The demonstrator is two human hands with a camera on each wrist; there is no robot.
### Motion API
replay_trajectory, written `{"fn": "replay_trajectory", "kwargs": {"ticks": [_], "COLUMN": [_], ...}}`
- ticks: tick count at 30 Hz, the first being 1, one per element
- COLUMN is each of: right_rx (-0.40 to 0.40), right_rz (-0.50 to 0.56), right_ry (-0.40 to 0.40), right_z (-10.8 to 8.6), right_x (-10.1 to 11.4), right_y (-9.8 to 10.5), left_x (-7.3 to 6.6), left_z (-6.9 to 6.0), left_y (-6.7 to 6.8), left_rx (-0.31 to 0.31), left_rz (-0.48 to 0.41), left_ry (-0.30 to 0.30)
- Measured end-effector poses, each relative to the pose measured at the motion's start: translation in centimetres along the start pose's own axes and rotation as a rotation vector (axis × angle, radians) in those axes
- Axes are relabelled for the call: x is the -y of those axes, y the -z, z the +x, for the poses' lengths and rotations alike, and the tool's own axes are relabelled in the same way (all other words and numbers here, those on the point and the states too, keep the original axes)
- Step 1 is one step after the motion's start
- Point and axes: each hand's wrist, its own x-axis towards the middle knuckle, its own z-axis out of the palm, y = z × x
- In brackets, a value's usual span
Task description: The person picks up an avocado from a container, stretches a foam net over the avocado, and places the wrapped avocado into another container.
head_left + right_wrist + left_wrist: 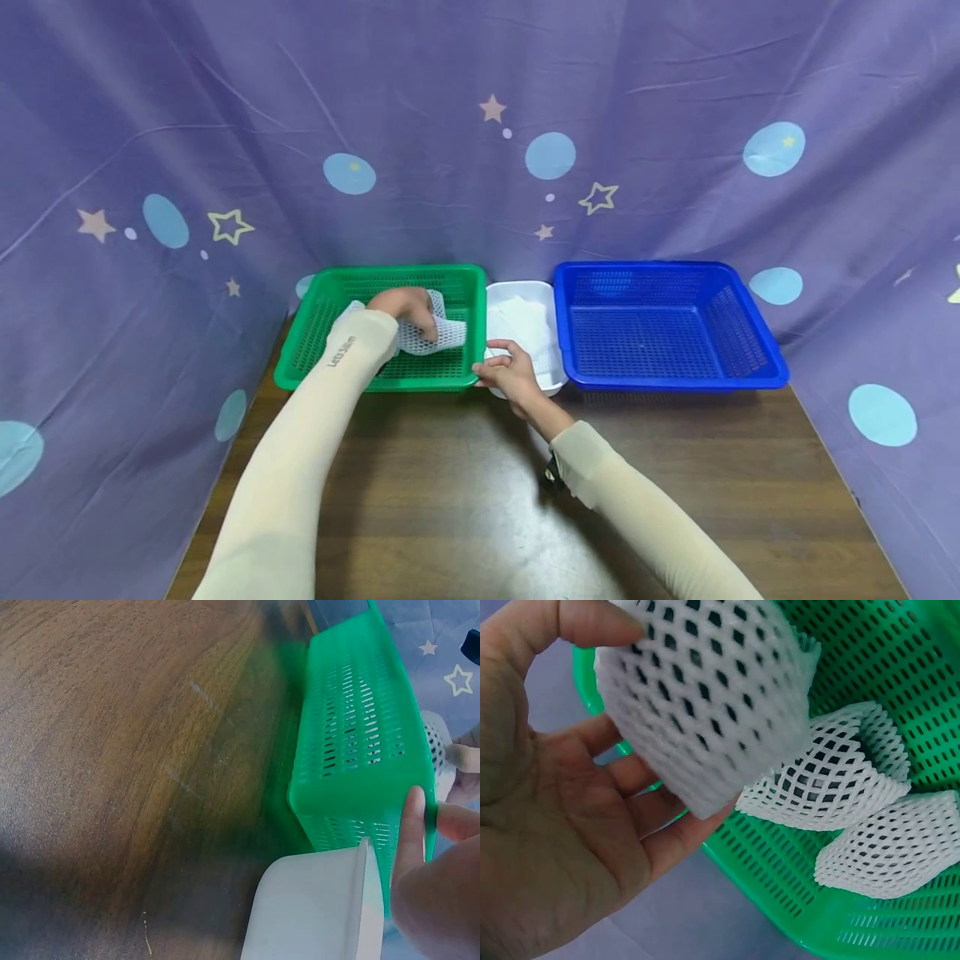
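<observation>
My left hand (408, 307) is inside the green basket (480, 287), gripping a white foam fruit net (705, 697) between thumb and fingers. In the left wrist view, two more foam nets, a middle one (825, 776) and a lower one (892, 847), lie in the basket near the held one. At the basket's near right corner, my right hand (512, 373) pinches the rim, one finger (412, 825) on the outer face and another digit over the edge. Part of the basket floor is hidden by the left hand and sleeve.
Between the two baskets stands a white tub (559, 371) holding flat white pieces, some with a mesh texture. A blue basket (675, 383) is to its right. Everything sits on a brown wooden table (465, 500) against a purple patterned curtain (450, 83).
</observation>
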Motion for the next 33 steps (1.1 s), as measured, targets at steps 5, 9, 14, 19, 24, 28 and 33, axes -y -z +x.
{"fn": "replay_trajectory", "kwargs": {"ticks": [5,9,14,19,24,28,33], "right_rx": [-0.003,-0.005,-0.001,-0.005,-0.008,-0.011,-0.014], "right_rz": [0.001,-0.001,0.003,0.011,0.013,0.011,0.007], "right_ry": [-0.001,0.005,-0.003,-0.004,-0.003,0.0,-0.007], "right_z": [-0.1,-0.2,-0.2,-0.2,-0.2,-0.2,-0.2], "right_x": [0.1,0.2,0.3,0.3,0.2,0.2,0.2], "right_y": [0.0,0.0,-0.1,-0.2,-0.2,-0.2,-0.2], "left_x": [-0.1,0.1,0.1,0.0,0.3,0.7,1.5], "left_z": [0.3,0.6,1.3,1.5,1.3,1.2,1.3], "left_y": [-0.7,-1.5,-2.3,-2.6,-2.9,-3.2,-3.6], "left_rx": [0.02,0.05,0.063,0.04,0.032,0.009,-0.027], "left_rz": [0.066,0.066,0.074,0.1,0.083,0.04,0.016], "left_ry": [0.03,0.022,0.01,0.026,0.048,0.043,0.048]}}
